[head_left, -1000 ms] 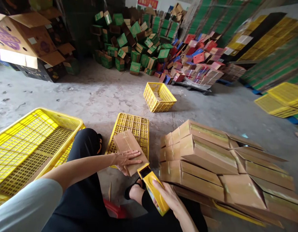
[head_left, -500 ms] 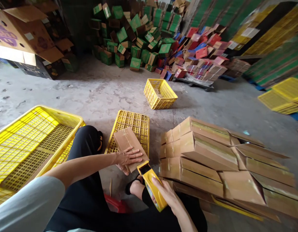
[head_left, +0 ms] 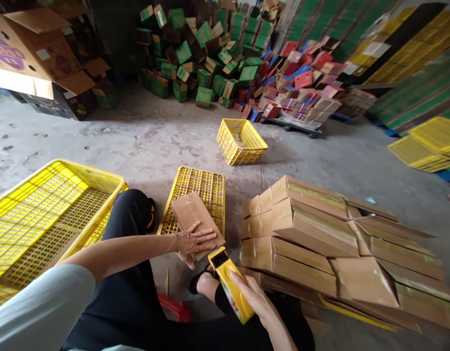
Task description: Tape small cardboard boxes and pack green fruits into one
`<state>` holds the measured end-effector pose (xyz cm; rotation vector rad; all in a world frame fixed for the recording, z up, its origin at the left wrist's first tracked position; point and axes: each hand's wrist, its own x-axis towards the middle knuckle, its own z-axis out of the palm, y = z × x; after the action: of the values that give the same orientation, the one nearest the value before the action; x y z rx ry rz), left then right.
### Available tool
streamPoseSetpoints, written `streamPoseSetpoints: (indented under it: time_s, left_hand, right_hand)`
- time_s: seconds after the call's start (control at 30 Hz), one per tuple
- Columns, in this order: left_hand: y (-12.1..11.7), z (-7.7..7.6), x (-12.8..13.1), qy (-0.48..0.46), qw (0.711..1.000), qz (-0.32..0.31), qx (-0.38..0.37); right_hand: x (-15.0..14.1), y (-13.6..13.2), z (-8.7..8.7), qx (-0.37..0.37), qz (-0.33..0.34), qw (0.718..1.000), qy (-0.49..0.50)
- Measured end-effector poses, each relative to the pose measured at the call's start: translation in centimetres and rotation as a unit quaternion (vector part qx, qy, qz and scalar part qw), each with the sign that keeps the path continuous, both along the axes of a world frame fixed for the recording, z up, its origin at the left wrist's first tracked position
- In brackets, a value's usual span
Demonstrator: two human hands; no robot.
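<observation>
My left hand (head_left: 196,242) lies with outstretched fingers on top of a small cardboard box (head_left: 191,207), near its closer end. That box rests at a slant on an upturned yellow plastic crate (head_left: 198,178). In my right hand (head_left: 252,295) is a yellow tape dispenser (head_left: 230,282), fingers wrapped round its body. The dispenser's head sits right by the box's near right corner, just beyond my left fingertips; whether they touch I cannot tell. A strip of tape runs along the top of the box.
Stacked cardboard boxes (head_left: 312,229) stand close on my right. A large yellow crate (head_left: 101,170) is on my left, and a smaller yellow crate (head_left: 243,141) sits ahead on the concrete floor. Green boxes (head_left: 203,96) and red boxes (head_left: 303,79) lie heaped behind. Something red (head_left: 174,308) lies between my legs.
The tape dispenser in my right hand has shifted slightly down and away from the box's corner. My left hand stays on the box, almost unmoved.
</observation>
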<state>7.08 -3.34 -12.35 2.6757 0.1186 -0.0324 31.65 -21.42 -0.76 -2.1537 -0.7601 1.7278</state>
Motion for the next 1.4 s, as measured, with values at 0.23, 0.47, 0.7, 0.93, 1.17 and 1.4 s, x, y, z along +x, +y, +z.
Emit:
streamPoseSetpoints:
  time_s: [0.23, 0.47, 0.7, 0.93, 1.17, 1.4]
  left_hand:
    - [0.7, -0.7, 0.3, 0.009, 0.998, -0.003, -0.057]
    - [1.3, -0.7, 0.5, 0.016, 0.997, -0.023, -0.065]
    - [0.5, 0.1, 0.2, 0.021, 0.999, -0.004, -0.050]
    - [0.5, -0.4, 0.7, 0.036, 0.999, -0.013, -0.027]
    - [-0.2, -0.1, 0.8, -0.010, 1.000, 0.012, -0.006]
    - [-0.9, -0.1, 1.6, 0.013, 0.999, 0.033, 0.036]
  right_hand:
    - [0.2, 0.1, 0.2, 0.020, 0.005, 1.000, 0.017]
    - [1.3, -0.8, 0.7, 0.025, 0.032, 0.999, 0.014]
    - [1.6, -1.7, -0.2, 0.024, 0.013, 0.999, 0.017]
    - [1.0, -1.5, -0.6, 0.002, -0.007, 1.000, 0.018]
    - [0.4, -0.7, -0.4, -0.019, 0.002, 1.000, -0.018]
    - [0.6, -0.4, -1.8, -0.025, -0.010, 0.999, -0.031]
